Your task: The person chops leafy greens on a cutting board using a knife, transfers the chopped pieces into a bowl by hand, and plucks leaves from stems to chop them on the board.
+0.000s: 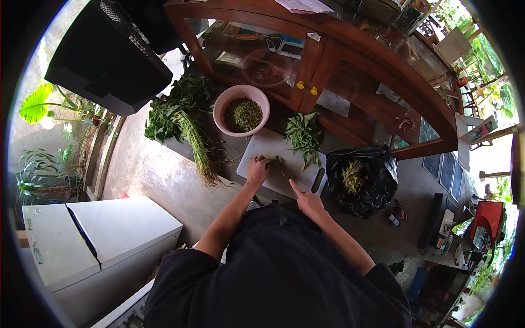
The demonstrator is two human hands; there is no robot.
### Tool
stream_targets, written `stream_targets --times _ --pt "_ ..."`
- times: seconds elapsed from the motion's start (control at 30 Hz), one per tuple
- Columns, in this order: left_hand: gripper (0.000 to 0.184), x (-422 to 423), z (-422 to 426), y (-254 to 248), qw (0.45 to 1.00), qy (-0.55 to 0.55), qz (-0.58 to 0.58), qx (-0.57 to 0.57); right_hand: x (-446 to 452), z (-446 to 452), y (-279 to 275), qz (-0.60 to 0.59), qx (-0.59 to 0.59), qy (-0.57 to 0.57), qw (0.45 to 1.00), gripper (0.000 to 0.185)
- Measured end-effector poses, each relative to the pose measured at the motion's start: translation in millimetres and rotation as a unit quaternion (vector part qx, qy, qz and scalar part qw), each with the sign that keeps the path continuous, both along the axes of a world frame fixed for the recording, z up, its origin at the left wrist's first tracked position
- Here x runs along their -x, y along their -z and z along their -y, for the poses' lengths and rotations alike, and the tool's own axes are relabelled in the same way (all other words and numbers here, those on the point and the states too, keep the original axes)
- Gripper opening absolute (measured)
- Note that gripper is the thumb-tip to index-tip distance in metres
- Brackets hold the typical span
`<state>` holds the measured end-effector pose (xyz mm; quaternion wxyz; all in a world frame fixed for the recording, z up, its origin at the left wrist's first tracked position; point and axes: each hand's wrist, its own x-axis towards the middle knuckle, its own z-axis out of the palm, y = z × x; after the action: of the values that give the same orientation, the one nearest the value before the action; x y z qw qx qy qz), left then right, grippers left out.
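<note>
Over the board [263,146], knife [285,175] diagonally forward-left

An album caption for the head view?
Left hand by greens, right hand holding a knife, over a cutting board.

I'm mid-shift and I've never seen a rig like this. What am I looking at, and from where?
There's no machine, just a person's two bare hands. The one picture comes from a camera on their head, looking forward and down; the dark shirt is the wearer's own.

A white cutting board has leafy greens at its far right edge. Around it are a pink bowl of chopped greens, a bundle of stems with roots and a black bag with plant scraps.

The right hand holds what looks like a thin knife. The left hand is at the board; its grip is unclear.
</note>
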<state>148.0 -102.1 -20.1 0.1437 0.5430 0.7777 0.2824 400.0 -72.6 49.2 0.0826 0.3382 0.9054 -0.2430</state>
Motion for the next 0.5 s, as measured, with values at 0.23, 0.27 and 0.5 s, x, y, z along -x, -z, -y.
stream_targets --times 0.23,0.27,0.5 --pt "0.019 -1.1 -0.9 -3.4 1.0 0.004 0.0 0.015 1.8 -4.7 34.6 -0.069 -0.009 -0.01 0.998 0.087" --pt "0.019 -0.6 -1.3 -2.3 1.0 0.001 -0.006 0.012 2.2 -6.5 39.6 -0.07 -0.009 -0.012 0.997 0.087" --pt "0.016 1.0 -0.6 2.1 1.0 -0.009 -0.027 0.0 -13.3 -3.4 43.8 -0.094 -0.008 -0.01 0.995 0.089"
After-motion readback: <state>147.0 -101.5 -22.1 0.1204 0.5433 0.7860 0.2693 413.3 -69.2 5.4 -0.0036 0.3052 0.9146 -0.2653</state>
